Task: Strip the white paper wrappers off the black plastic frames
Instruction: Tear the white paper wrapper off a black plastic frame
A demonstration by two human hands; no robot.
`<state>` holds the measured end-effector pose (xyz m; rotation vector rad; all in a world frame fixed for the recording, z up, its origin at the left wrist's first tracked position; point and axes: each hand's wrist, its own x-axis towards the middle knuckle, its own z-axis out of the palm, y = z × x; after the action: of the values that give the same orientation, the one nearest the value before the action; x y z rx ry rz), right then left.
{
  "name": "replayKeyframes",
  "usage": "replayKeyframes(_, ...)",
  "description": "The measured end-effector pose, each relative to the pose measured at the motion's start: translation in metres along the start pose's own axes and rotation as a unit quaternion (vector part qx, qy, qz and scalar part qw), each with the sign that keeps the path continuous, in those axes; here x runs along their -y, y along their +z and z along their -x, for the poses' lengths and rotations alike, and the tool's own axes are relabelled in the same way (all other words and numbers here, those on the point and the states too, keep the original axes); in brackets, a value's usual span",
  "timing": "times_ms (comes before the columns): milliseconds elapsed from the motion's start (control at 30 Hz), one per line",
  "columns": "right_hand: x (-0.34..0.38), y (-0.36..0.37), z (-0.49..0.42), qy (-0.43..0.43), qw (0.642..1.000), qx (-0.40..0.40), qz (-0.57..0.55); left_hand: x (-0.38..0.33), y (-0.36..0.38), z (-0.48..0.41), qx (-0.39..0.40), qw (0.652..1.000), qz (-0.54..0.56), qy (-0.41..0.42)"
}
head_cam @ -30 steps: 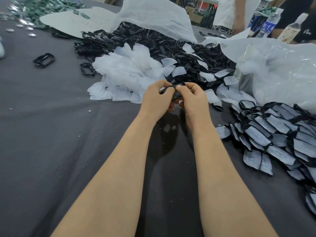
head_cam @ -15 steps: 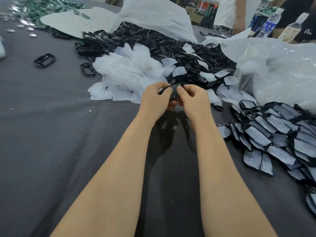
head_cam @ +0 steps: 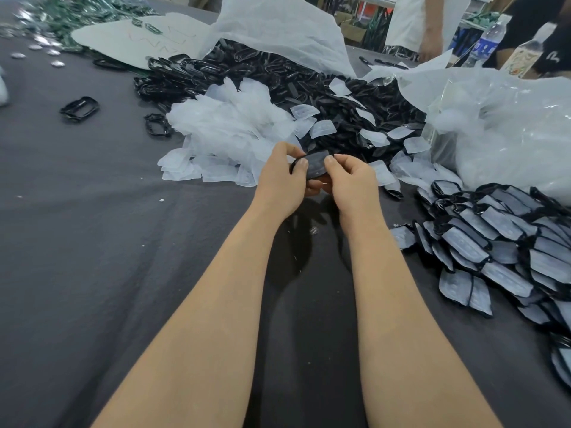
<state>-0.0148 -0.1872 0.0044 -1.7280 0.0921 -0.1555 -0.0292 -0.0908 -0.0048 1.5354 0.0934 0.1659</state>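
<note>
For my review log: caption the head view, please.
Left hand and right hand pinch a wrapped black frame over the table.

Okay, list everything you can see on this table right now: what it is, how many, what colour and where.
held frame: one, black, white wrapper on it, between both hands
wrapped frames: many, black and white, stacked at right
bare frames: large heap, black, far centre
loose frames: two, black, left of the heap
stripped wrappers: a pile, white, in front of the heap
plastic bags: at least two, white and clear, far centre and right
bottles: two, clear, far right
green pieces: many, far left
cloth: one, dark grey, over the table
other people: two, partly seen, far side
left hand: grips the held frame's left end
right hand: pinches its right edge
</note>
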Motion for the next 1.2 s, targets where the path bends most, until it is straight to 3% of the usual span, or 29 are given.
replayKeyframes(300,-0.0015,0.0022,0.0006,-0.013,0.998,-0.048,0.024,-0.0016,-0.0026,0.0021,0.02,1.0,0.012,0.007)
replayKeyframes(533,-0.0023,-0.002,-0.0009,-0.058,0.994,0.017,0.094,-0.0018,-0.0068,-0.0001,-0.019,1.0,0.016,0.018)
replayKeyframes(800,-0.0011,-0.0016,0.0005,-0.023,0.999,-0.024,-0.021,0.0,-0.0024,-0.0006,-0.024,0.996,0.08,-0.021)
replayKeyframes(1200,-0.0034,0.0015,0.0018,-0.032,0.999,-0.014,0.02,-0.0009,-0.0007,0.0003,-0.047,0.998,0.048,0.003)
